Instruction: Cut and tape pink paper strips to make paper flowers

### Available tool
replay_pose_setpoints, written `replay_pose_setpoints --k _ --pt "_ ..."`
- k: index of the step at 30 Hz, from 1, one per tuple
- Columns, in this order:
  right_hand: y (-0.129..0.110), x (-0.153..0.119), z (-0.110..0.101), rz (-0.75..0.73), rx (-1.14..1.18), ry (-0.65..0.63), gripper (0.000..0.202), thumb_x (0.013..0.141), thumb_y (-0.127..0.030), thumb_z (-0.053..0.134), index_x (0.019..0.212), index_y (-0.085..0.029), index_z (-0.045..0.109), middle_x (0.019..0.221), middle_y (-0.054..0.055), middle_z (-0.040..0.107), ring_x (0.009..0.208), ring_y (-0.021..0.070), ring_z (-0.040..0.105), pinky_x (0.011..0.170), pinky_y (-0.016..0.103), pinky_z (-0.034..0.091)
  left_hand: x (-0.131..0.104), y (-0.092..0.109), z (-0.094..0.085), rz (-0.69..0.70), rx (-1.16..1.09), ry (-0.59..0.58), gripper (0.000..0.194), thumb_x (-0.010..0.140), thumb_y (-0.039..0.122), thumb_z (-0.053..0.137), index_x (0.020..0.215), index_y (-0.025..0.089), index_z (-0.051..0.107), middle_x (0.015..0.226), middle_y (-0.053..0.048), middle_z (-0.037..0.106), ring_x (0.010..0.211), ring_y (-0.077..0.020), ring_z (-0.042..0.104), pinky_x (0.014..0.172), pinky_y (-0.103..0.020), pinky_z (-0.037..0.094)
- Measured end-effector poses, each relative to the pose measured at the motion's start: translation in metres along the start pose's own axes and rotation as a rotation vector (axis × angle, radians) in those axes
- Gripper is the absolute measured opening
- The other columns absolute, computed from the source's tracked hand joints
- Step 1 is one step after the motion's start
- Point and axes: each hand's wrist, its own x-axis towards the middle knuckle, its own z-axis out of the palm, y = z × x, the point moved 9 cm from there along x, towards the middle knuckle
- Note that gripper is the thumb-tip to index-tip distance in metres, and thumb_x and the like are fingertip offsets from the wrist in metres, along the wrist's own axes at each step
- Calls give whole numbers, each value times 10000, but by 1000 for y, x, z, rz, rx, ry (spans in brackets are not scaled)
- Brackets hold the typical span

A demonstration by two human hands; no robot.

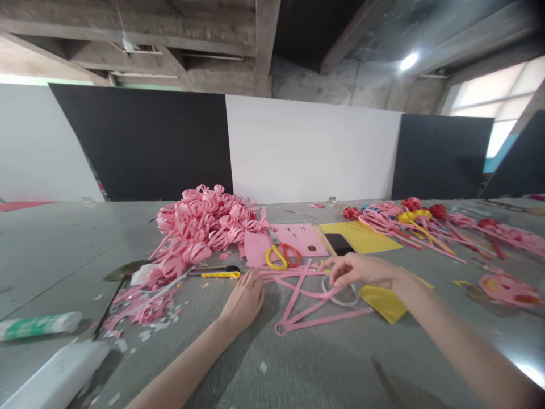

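My left hand (244,299) lies palm down on the table with fingers extended, the fingertips at the left ends of several pink paper strips (313,273). Just left of it rests a yellow and black utility knife (220,274). My right hand (355,269) hovers over a clear ring like a tape roll (349,300), its fingers curved and apart, with nothing visible between them. Below it, pink strips joined at a small paper loop (280,329) fan out across the table. Scissors (283,255) with yellow and red handles lie beyond, on pink paper (255,248).
A large heap of pink paper curls (208,221) stands at back left. Yellow sheets (361,236), a black phone-like object (339,245) and coloured paper flowers (415,216) lie right. A glue stick (42,325), white box (59,375) and paper scraps sit left. Upright panels (313,147) border the back.
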Motion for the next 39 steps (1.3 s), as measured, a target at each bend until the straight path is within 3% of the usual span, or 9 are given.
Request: replay_pose_setpoints --k 4,9,15,21,24,30,32,34,39 --pt "4 15 19 16 202 39 195 621 -200 610 815 -197 622 951 32 559 754 131 545 655 239 431 0 1 0 7 19 17 277 752 98 393 1006 148 494 1135 -98 454 1028 -225 445 892 -390 380" --pt "1 31 43 -58 348 110 92 649 -162 568 720 -166 626 621 -19 524 522 73 455 477 185 345 -1 3 -1 45 -19 24 316 738 76 401 1027 169 490 1148 -89 442 1038 -217 438 896 -376 380" --pt "6 44 61 -116 442 193 222 664 -103 488 801 -187 642 753 13 599 627 97 514 546 202 387 0 3 -2 30 -63 16 303 731 57 392 995 157 504 1138 -100 454 1041 -218 447 899 -379 376" --pt "6 52 51 -231 2 507 126 658 -99 535 675 -190 620 654 -8 621 626 132 563 617 255 433 0 5 -3 51 -37 19 304 735 57 385 1003 152 491 1126 -102 470 1018 -219 457 874 -378 383" --pt "6 53 56 -276 -82 633 117 704 -129 519 742 -197 606 741 10 644 692 154 586 668 289 448 0 8 -6 55 -60 17 324 727 49 386 1008 171 491 1113 -89 486 1000 -222 467 854 -388 381" --pt "-11 33 68 -432 -373 868 308 717 -92 517 1002 -207 511 742 16 625 784 192 565 741 355 420 4 14 -15 -111 -534 27 203 757 153 423 938 171 514 873 -51 564 735 -148 542 674 -266 432" --pt "-19 25 71 -452 -496 913 332 706 -80 531 1009 -211 499 712 9 628 837 210 539 767 373 390 3 14 -8 -218 -707 -20 158 789 260 411 821 161 531 677 -9 558 570 -117 519 551 -221 414" --pt "-27 19 74 -477 -577 949 324 704 -80 547 997 -213 499 689 -1 635 849 211 523 782 374 363 -1 13 4 -325 -847 -97 289 808 370 364 691 154 517 532 20 512 443 -97 472 438 -194 362" --pt "-37 10 81 -548 -685 1011 238 732 -117 557 945 -216 524 656 -4 632 803 197 510 796 367 317 -10 19 32 -471 -1115 -336 397 765 479 370 599 143 503 452 30 492 274 -58 343 286 -176 213"
